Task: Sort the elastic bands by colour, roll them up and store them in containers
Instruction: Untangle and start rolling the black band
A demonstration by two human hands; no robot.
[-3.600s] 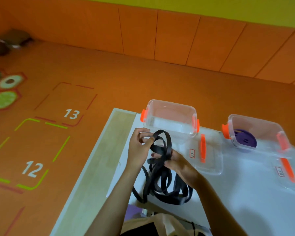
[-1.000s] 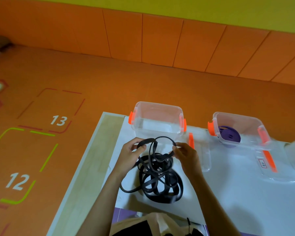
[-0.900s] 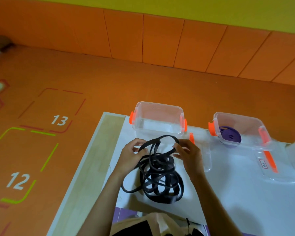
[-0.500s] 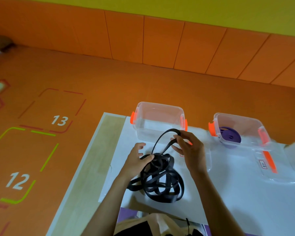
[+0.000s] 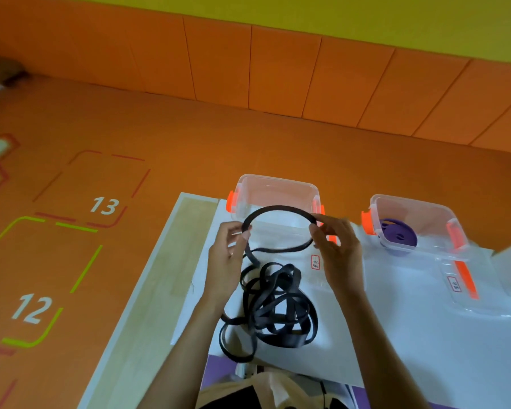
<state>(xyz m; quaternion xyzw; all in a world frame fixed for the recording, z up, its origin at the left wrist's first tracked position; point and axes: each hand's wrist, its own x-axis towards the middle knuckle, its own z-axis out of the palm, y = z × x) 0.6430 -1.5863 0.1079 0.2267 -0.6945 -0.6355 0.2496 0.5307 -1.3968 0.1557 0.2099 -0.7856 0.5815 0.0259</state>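
Note:
A long black elastic band [image 5: 273,311] lies in a tangled heap on the white table sheet [image 5: 425,343]. One stretch of it arches up between my hands. My left hand [image 5: 227,261] pinches that stretch at its left end, and my right hand [image 5: 335,249] pinches it at the right. Just behind the arch stands a clear container [image 5: 275,199] with orange clips, nothing in it. A second clear container [image 5: 413,222] to the right holds a rolled purple band [image 5: 397,236].
Two clear lids with orange clips lie flat, one [image 5: 319,261] under my right hand, one [image 5: 466,287] in front of the right container. The table's pale wooden left edge [image 5: 160,290] borders an orange floor with numbered squares. An orange wall runs behind.
Both hands have pulled a stretch of the black band up out of the heap and drawn apart, so it now arches in front of the clear container. The heap lies lower on the sheet.

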